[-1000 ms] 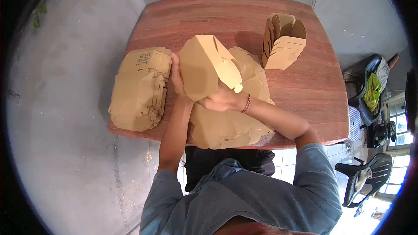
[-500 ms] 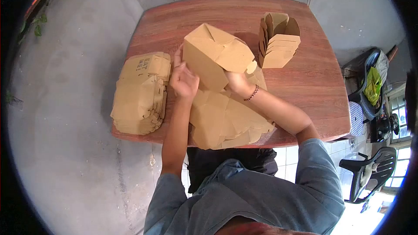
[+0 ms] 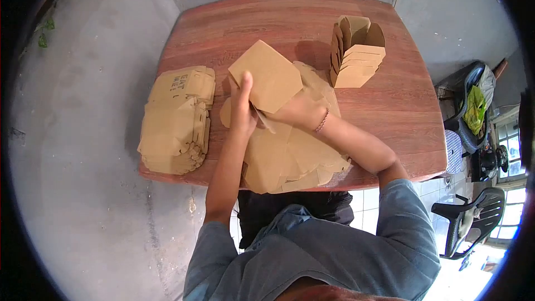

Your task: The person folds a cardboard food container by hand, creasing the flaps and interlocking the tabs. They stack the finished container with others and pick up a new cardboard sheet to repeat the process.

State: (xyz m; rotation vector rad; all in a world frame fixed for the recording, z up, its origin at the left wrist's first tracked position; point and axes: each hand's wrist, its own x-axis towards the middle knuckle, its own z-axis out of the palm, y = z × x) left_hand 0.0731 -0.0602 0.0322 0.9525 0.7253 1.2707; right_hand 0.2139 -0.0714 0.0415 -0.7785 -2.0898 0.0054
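Observation:
A partly folded brown cardboard box is held above the table between my two hands, a flat panel facing up. My left hand grips its left side, thumb laid on the panel and fingers hidden behind it. On the lower right, my right hand is closed around the box edge, most of its fingers out of sight. Beneath both hands lies a pile of flat cardboard blanks at the table's front edge. A bracelet circles my right wrist.
The red-brown wooden table carries a stack of flat printed cardboard boxes on the left. Several folded boxes stand nested at the back right. Grey walls border the table's left and back. A dark plastic chair stands at right.
The box has turned and come slightly lower, so a flat panel now faces up instead of the folded flaps. My left thumb has moved onto that panel.

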